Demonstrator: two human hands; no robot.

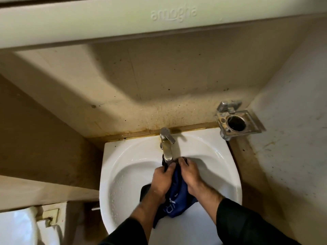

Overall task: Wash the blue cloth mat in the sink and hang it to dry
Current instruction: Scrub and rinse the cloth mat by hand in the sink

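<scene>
Gripping bunched blue cloth mat (177, 195) with left hand (161, 181) and right hand (189, 174), both clenched round it, under tap (167, 147) over sink (123, 156) — risk: water splashing over rim, or wet fabric slipping from grasp.

Blue cloth mat (177, 198) partly hidden between hands, its lettering unreadable

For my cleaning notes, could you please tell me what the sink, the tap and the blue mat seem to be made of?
Sink: likely glazed white ceramic, with glossy highlights and water beads.
Tap: metal, probably chromed, reflective but dulled by yellowish staining.
Blue mat: soft woven cloth, which folds and bunches between the left hand and the right hand.
</scene>
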